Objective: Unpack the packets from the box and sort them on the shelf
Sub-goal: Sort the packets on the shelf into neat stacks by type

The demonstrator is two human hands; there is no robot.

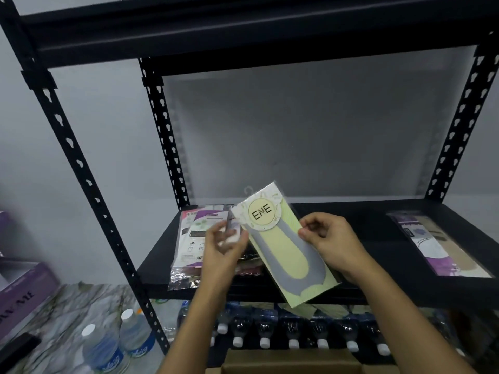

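Note:
My right hand point(330, 242) pinches the right edge of a pale yellow packet point(289, 255) with grey socks and a round "ENE" label, holding it tilted above the black shelf board point(359, 225). My left hand point(225, 248) is blurred, fingers spread and lightly curled at the packet's left edge; a small pale thing shows near its fingers, unclear. A pile of pink and purple packets point(191, 236) lies on the shelf at the left. Another purple and beige packet point(442, 247) lies at the shelf's right end. The cardboard box point(286, 363) is at the bottom edge.
Black perforated uprights point(164, 136) frame the shelf, with a second shelf board above. Rows of capped bottles point(294, 333) stand under the shelf. Two water bottles point(113, 344) stand on a marble surface at the left, beside a purple box point(24, 287).

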